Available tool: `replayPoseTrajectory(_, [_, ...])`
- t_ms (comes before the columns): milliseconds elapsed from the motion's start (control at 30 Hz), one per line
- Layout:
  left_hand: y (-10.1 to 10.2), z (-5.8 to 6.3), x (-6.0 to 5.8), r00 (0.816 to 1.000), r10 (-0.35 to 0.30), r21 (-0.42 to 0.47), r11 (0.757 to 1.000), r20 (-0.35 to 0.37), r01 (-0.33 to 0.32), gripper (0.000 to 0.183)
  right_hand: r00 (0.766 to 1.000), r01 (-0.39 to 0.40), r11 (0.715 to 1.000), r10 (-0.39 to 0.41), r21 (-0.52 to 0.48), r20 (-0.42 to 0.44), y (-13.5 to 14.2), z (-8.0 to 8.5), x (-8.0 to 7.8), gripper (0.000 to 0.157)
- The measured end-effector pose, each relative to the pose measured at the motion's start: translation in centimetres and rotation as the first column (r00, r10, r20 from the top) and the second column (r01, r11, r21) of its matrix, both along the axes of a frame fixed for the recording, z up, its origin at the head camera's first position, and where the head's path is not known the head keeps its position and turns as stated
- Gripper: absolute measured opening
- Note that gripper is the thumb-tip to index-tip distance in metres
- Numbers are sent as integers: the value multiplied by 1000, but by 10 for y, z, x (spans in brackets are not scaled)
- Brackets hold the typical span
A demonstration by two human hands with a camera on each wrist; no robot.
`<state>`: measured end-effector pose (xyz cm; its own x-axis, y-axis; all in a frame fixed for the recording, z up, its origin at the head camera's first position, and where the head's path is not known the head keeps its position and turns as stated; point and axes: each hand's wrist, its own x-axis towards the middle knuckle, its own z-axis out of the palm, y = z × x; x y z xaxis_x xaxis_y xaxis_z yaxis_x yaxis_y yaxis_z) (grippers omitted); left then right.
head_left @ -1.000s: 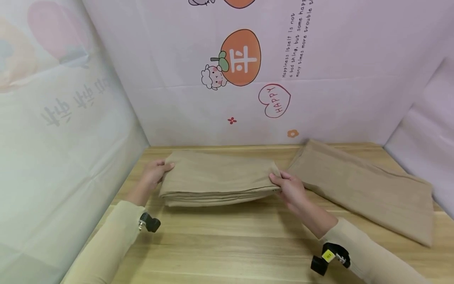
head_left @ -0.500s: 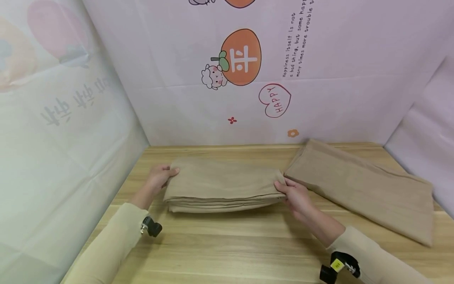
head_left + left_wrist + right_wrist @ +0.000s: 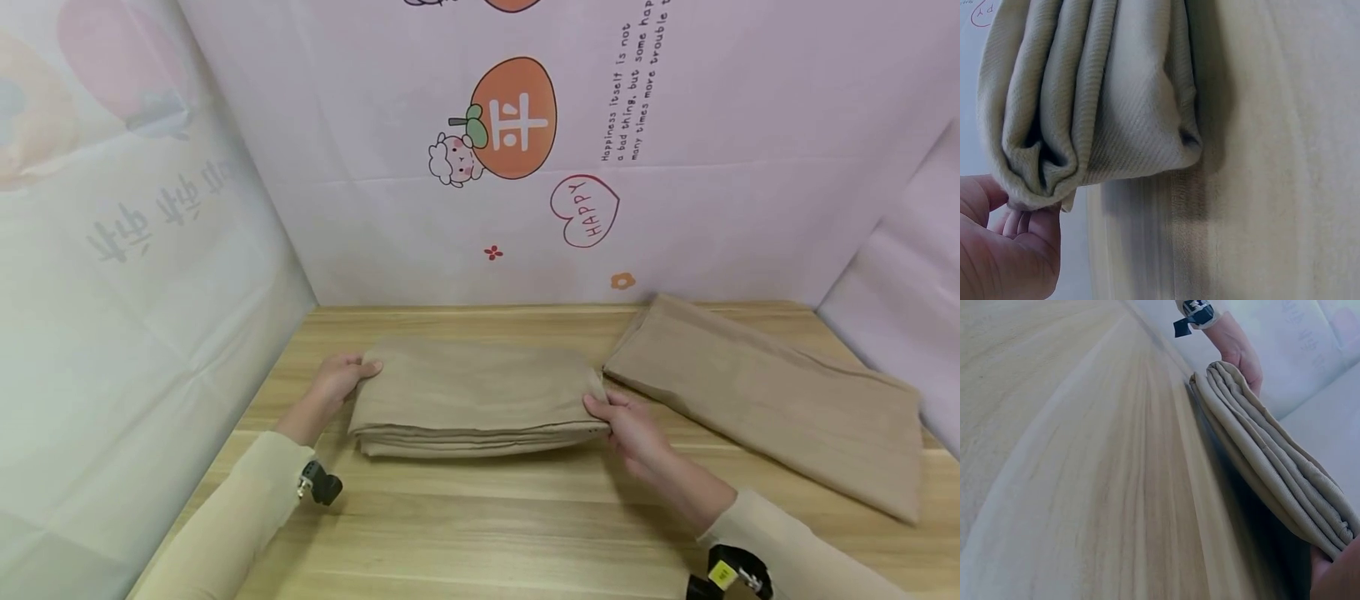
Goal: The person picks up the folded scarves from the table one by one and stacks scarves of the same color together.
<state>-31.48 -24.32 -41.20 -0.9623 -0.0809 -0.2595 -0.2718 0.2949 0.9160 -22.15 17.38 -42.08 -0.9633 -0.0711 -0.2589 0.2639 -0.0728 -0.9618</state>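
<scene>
The left hand (image 3: 337, 382) pinches one end of a folded cloth (image 3: 480, 387) and the right hand (image 3: 632, 423) the other, holding it between them over a wooden table (image 3: 480, 533). Another cloth (image 3: 780, 408) lies right of the right hand. Beyond both hands stands a white wall (image 3: 412, 242) with cartoon prints (image 3: 536, 150); a side wall (image 3: 150, 333) rises left of the left hand.

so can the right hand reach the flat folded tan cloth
Probably yes, once freed: the right hand grips the thick folded tan cloth bundle, but nothing visible blocks the flat folded tan cloth beside it.
</scene>
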Motion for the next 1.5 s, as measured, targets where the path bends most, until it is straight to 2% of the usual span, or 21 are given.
replayPoseTrajectory(233, [-1,-4,-1,1000,-17,-44,999,1,17,37,1000,-1,1000,0,14,23,-1,-4,0,53])
replayPoseTrajectory(367, [-4,-9,-3,1000,-1,-89,996,7,1,24,999,-4,1000,4,-7,48,-2,-6,1,53])
replayPoseTrajectory(500, [-6,-13,-3,999,-7,-90,996,31,10,30,998,-6,1000,6,0,57,-2,-9,2,53])
replayPoseTrajectory(633, [-7,-15,-1,999,-30,-67,997,43,33,18,998,-6,1000,6,-5,63,-2,-11,2,49])
replayPoseTrajectory(833, [-7,-16,1,997,-67,-46,997,39,69,31,998,-10,1000,11,-29,57,-2,-15,3,44])
replayPoseTrajectory(1033, [-8,-20,1,997,-65,-20,998,50,66,31,998,-17,999,19,-35,56,-2,-19,4,51])
replayPoseTrajectory(1300, [-8,-26,1,997,-41,-11,999,73,42,36,997,-5,1000,6,-20,71,-4,-23,2,51])
replayPoseTrajectory(1500, [-9,-28,0,997,-28,10,1000,75,28,39,996,-33,999,35,-21,80,-1,-25,1,51])
